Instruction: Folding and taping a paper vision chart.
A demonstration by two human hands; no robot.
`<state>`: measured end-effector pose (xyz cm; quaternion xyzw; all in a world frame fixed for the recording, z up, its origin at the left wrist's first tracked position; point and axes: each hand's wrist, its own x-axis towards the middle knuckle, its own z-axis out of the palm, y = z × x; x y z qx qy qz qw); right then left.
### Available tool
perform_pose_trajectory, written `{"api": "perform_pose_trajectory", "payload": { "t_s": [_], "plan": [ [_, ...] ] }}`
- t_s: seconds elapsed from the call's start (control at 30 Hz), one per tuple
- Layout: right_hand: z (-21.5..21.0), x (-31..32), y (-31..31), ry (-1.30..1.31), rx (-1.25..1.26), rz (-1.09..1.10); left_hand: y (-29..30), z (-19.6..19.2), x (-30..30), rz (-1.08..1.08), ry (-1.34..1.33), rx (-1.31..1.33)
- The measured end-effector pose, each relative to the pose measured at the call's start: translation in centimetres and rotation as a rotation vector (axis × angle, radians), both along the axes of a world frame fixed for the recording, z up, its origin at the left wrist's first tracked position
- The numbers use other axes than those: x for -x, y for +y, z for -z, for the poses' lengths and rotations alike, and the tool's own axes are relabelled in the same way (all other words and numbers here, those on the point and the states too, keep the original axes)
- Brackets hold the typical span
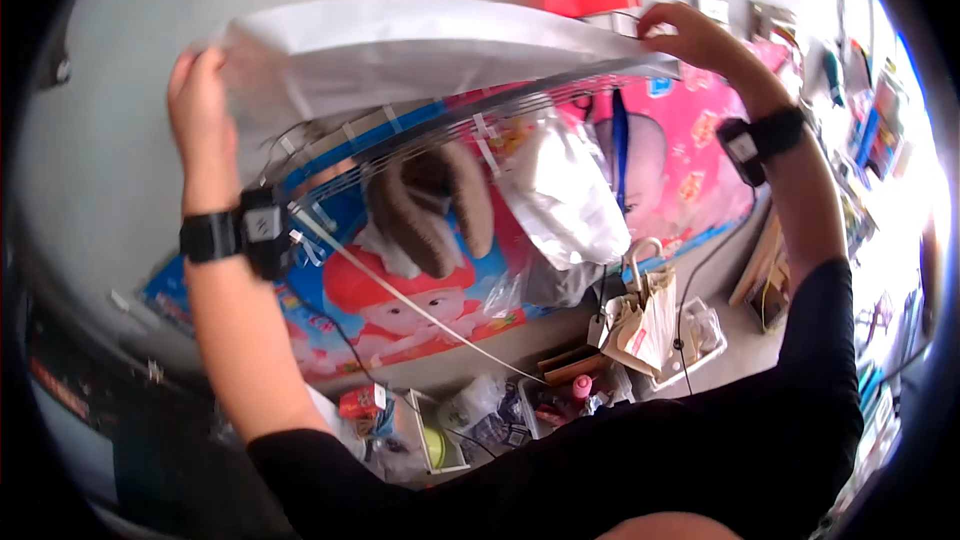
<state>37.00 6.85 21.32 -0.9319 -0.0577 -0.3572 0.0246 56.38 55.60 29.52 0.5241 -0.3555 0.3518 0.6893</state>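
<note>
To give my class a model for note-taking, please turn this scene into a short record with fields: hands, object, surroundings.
Left hand: fingers curled at the left end of a pale sheet
Right hand: raised at the sheet's right end; exact grip unclear
Sheet: stretched between the hands, above a wire rack
Below the rack: a white plastic bag and a brown fuzzy item
Behind: a cartoon poster
Lower down: a paper bag and a pink bottle
</note>
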Motion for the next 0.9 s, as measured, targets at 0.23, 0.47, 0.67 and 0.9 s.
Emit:
{"api": "perform_pose_trajectory", "payload": {
  "t_s": [0.23,0.47,0.67,0.9],
  "plan": [
    [-0.9,-0.6,2.3,0.029,0.037,-0.007,0.7,1.1,-1.9,-0.039,-0.011,0.033],
    [-1.5,-1.0,4.1,0.129,-0.1,-0.096,1.2,-0.6,-1.1,-0.121,-0.007,0.093],
    [-2.0,-0.7,6.9,0.014,-0.131,-0.153,3.5,-1.2,-1.6,-0.157,-0.055,0.189],
    [-1.1,1.9,7.5,-0.149,-0.444,-0.49,9.1,-0.3,0.2,-0.177,-0.248,0.477]
  ]
}}
